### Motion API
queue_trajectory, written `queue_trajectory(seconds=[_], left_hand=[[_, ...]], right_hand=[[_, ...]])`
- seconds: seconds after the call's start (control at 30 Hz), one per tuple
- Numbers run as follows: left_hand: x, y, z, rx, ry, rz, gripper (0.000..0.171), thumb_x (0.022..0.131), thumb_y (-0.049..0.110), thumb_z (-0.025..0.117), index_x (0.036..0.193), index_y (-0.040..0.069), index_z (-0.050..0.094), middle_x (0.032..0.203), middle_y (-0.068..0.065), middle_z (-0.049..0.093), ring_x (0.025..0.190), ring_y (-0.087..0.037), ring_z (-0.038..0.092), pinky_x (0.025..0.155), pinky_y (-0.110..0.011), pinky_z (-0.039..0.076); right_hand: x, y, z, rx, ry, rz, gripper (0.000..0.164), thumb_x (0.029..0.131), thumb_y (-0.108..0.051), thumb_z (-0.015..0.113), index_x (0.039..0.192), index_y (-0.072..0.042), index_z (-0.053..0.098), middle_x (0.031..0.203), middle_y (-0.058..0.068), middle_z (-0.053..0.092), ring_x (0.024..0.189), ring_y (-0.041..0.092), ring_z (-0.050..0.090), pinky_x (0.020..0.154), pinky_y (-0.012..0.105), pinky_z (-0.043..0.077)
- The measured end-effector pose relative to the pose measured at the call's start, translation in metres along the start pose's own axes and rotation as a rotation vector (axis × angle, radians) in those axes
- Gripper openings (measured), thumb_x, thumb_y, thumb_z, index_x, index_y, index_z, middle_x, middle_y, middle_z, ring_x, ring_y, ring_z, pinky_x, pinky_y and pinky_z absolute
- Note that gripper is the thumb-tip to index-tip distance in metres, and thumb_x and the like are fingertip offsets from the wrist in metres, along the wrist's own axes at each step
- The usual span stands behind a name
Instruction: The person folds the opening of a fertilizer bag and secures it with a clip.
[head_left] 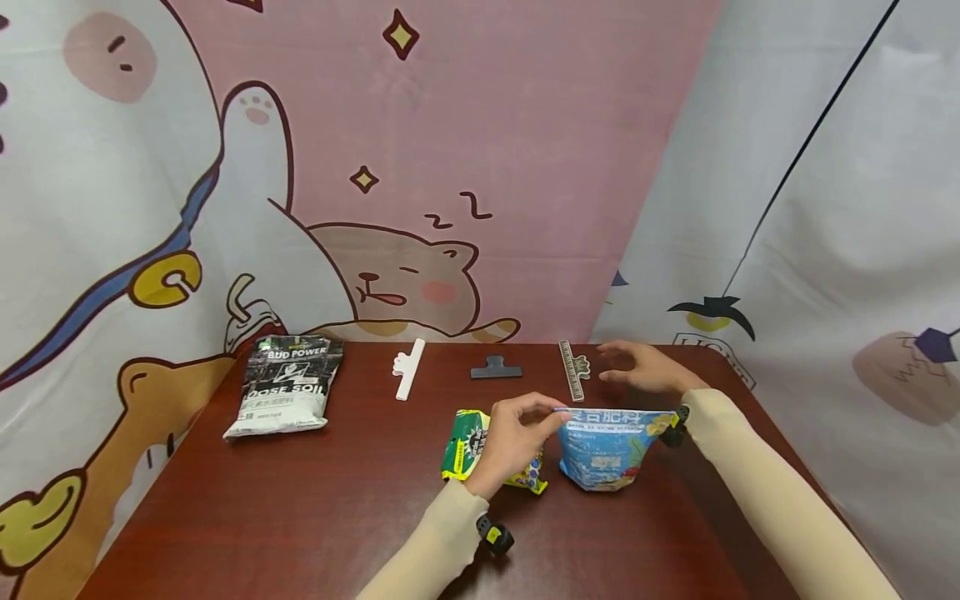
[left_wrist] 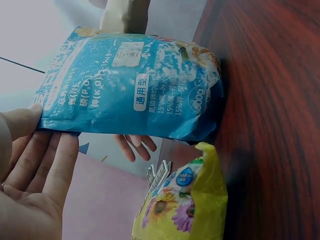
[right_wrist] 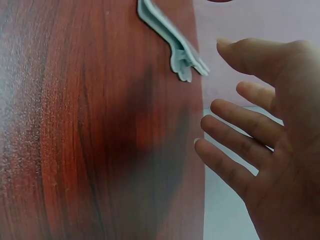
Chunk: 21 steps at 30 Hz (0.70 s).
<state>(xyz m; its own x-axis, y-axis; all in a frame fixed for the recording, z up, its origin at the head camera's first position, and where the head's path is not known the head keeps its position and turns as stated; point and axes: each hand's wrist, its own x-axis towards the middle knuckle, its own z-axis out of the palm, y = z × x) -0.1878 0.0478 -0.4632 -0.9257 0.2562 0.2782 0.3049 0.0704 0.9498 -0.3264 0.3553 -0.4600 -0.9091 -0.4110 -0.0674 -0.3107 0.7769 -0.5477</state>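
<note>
My left hand (head_left: 517, 433) pinches the top left corner of a blue fertilizer bag (head_left: 603, 454), its thumb on the printed face in the left wrist view. The bag stands upright with its top edge drawn flat. Beyond it, my right hand (head_left: 651, 368) hovers with fingers spread and holds nothing. Nearest to that hand lies a grey-green sealing clip (head_left: 572, 372), its jaws pressed together; it also shows near the top of the right wrist view (right_wrist: 167, 37). A green and yellow bag with printed flowers (left_wrist: 185, 200) lies beside the blue bag, partly hidden by my left hand.
A black and white loose-soil bag (head_left: 283, 387) lies at the back left of the brown table (head_left: 300, 517). A white clip (head_left: 408, 369) and a dark grey clip (head_left: 496, 367) lie along the back. Behind the table's far edge hangs a cartoon-printed cloth (head_left: 480, 150).
</note>
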Motion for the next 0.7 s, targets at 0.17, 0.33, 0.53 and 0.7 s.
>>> queue_trajectory(seconds=[0.17, 0.33, 0.53, 0.7], left_hand=[[0.001, 0.000, 0.000, 0.011, 0.002, -0.001, 0.010, 0.095, 0.034, 0.074, 0.103, 0.030, 0.079, 0.099, 0.009, 0.078, 0.088, -0.003, 0.073, 0.077, -0.024, 0.059], [0.000, 0.000, 0.000, 0.009, 0.003, -0.001, 0.009, 0.095, 0.032, 0.074, 0.103, 0.030, 0.079, 0.099, 0.009, 0.078, 0.088, -0.003, 0.073, 0.078, -0.024, 0.059], [0.000, 0.000, 0.000, 0.011, 0.001, -0.003, 0.009, 0.095, 0.034, 0.074, 0.103, 0.031, 0.078, 0.099, 0.010, 0.078, 0.089, -0.003, 0.073, 0.079, -0.025, 0.059], [0.000, 0.001, 0.000, 0.010, 0.003, 0.001, 0.009, 0.095, 0.033, 0.074, 0.103, 0.030, 0.078, 0.100, 0.009, 0.078, 0.089, -0.003, 0.073, 0.079, -0.025, 0.059]], right_hand=[[0.011, 0.003, 0.005, -0.005, -0.039, -0.015, 0.065, 0.098, -0.034, 0.071, 0.149, -0.002, 0.049, 0.145, 0.022, 0.058, 0.132, 0.042, 0.057, 0.105, 0.062, 0.048], [0.020, 0.004, 0.010, -0.009, -0.057, -0.021, 0.062, 0.098, -0.032, 0.071, 0.148, -0.003, 0.050, 0.143, 0.021, 0.060, 0.131, 0.041, 0.058, 0.105, 0.061, 0.048], [0.030, 0.007, 0.014, -0.028, -0.043, -0.024, 0.055, 0.098, -0.028, 0.071, 0.145, -0.004, 0.055, 0.138, 0.019, 0.063, 0.127, 0.038, 0.061, 0.103, 0.058, 0.051], [0.037, 0.008, 0.019, -0.065, -0.022, -0.057, 0.049, 0.099, -0.026, 0.069, 0.141, -0.001, 0.059, 0.133, 0.021, 0.066, 0.121, 0.038, 0.064, 0.098, 0.056, 0.054]])
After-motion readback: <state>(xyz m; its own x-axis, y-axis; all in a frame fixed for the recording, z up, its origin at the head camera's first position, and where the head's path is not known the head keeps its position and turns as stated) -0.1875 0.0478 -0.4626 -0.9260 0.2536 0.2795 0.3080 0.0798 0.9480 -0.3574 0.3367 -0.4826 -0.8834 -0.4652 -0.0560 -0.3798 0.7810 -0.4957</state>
